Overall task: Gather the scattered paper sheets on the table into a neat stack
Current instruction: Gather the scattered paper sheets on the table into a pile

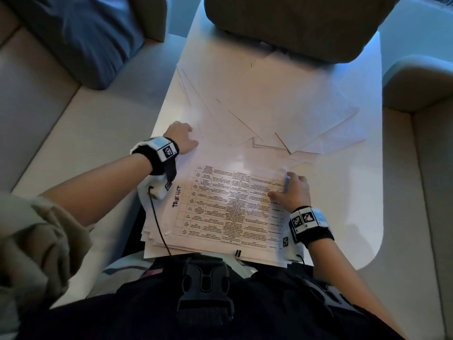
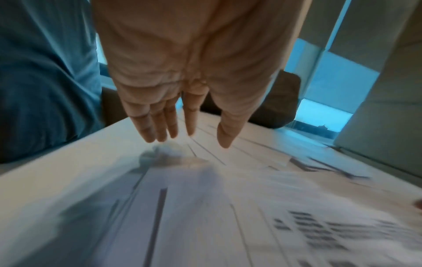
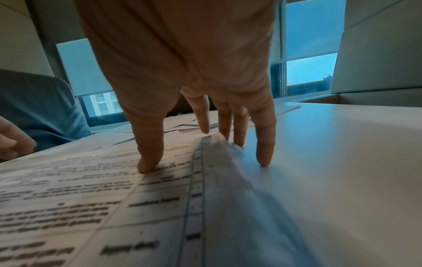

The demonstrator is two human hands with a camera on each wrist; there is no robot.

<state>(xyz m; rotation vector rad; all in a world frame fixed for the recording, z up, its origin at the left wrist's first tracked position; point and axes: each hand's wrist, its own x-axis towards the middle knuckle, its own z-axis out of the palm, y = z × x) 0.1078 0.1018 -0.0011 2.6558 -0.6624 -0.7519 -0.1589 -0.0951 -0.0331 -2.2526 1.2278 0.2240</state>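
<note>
White paper sheets (image 1: 282, 114), many fanned loose across far bench (image 1: 355, 217); rough stack (image 1: 220, 204) at near edge, unsquared; left hand (image 1: 181, 138) flat-fingered beside it, right hand (image 1: 293, 192) lifting stack's right edge; gathering partly done.

So there's a messy stack of paper sheets (image 1: 220, 209) at the near edge of the white table (image 1: 355, 204), with its lower edges fanned out unevenly and hanging a bit past the table's edge. The top sheet (image 1: 228, 204) is a printed grid table with "TASK LIST" handwritten along its left side; in the right wrist view its right edge curls up off the surface. Farther back, more blank white sheets (image 1: 282, 106) lie spread flat and overlapping at odd angles, corners poking out in different directions across the table's middle.
</note>
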